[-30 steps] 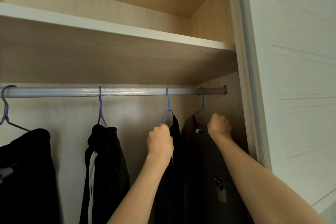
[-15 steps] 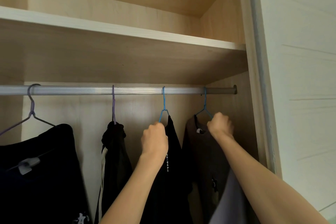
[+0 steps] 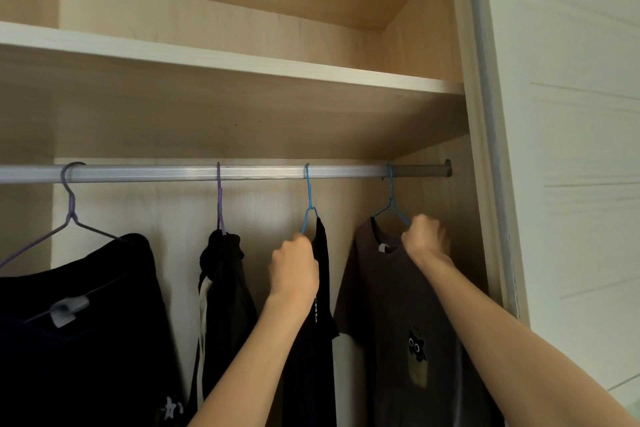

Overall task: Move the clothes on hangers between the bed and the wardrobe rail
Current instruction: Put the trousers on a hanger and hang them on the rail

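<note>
both clothes hang on the rail [image 3: 156, 173]. left hand [image 3: 294, 267] grips the middle hanger [image 3: 309, 192] at 6 o'clock, right hand [image 3: 424, 236] the end hanger [image 3: 390, 191] at 4 o'clock. probably unhooking: next, lift both hooks clear.

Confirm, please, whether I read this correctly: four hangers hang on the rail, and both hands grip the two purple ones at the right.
No: the head view shows the left hand and right hand gripping the two blue hangers at the right; the purple hangers hang further left.
</note>
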